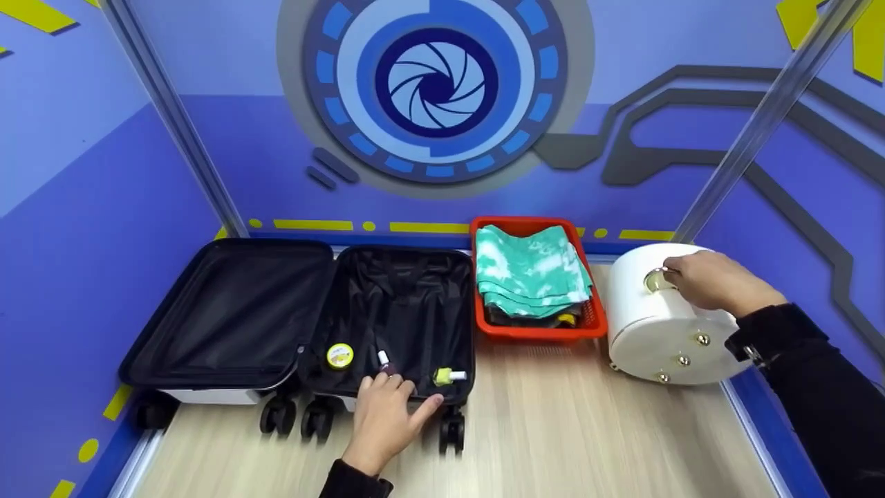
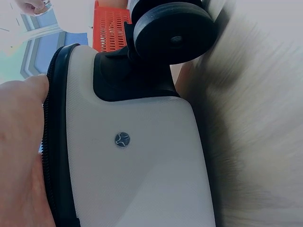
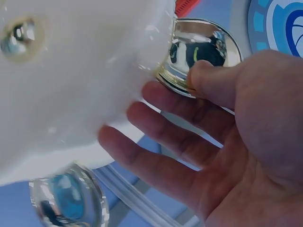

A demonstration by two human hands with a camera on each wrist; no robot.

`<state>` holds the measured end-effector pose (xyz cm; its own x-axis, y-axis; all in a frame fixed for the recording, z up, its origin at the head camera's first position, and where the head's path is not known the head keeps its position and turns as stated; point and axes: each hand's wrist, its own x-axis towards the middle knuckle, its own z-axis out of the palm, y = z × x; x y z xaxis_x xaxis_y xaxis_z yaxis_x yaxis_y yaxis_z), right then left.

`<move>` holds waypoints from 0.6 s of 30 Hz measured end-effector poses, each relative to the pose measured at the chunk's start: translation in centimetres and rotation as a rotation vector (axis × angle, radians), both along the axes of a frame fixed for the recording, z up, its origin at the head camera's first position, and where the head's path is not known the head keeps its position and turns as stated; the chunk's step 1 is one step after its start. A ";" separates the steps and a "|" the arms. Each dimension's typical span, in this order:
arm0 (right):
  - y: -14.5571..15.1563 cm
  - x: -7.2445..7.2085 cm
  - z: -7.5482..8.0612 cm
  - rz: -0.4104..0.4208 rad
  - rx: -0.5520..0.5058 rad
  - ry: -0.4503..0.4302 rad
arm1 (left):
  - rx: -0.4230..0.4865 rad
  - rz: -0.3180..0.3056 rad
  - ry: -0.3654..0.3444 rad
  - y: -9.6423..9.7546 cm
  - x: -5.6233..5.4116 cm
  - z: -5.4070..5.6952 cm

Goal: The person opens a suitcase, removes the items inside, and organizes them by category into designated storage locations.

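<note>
My left hand [image 1: 390,418] rests over the front rim of the open black-lined suitcase [image 1: 422,304], thumb spread, fingers beside a small dark bottle with a white cap [image 1: 384,357]. Its fingertips are partly hidden in the head view. In the left wrist view, the thumb lies at the zipper edge [image 2: 59,137]. A yellow bottle with a white cap [image 1: 446,376] and a round yellow-and-white tin [image 1: 339,356] lie in the same half. On the right, my right hand [image 1: 715,280] pinches a shiny gold knob [image 3: 203,47] on a white rounded case [image 1: 639,332] between thumb and index finger.
A red basket [image 1: 539,335] holding folded green-and-white cloth [image 1: 532,266] stands between suitcase and white case. The suitcase's other half [image 1: 242,311] lies open at left. Black wheels [image 1: 451,430] stick out in front. Blue walls [image 1: 76,242] enclose the wooden surface [image 1: 553,429].
</note>
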<state>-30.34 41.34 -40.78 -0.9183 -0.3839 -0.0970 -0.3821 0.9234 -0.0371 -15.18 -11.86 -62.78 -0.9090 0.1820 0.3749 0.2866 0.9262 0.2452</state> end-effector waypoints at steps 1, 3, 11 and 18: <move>-0.1 0.1 0.1 0.008 0.005 -0.004 | 0.004 -0.001 0.003 0.0 0.0 0.0; -0.2 0.3 0.2 0.016 0.011 -0.020 | 0.009 -0.001 0.002 -0.1 0.0 0.0; -1.0 1.6 0.5 0.034 0.045 -0.094 | -0.006 0.013 -0.025 0.0 0.0 0.1; -2.2 2.8 1.0 0.005 0.028 -0.203 | -0.013 0.012 -0.037 0.0 0.0 0.0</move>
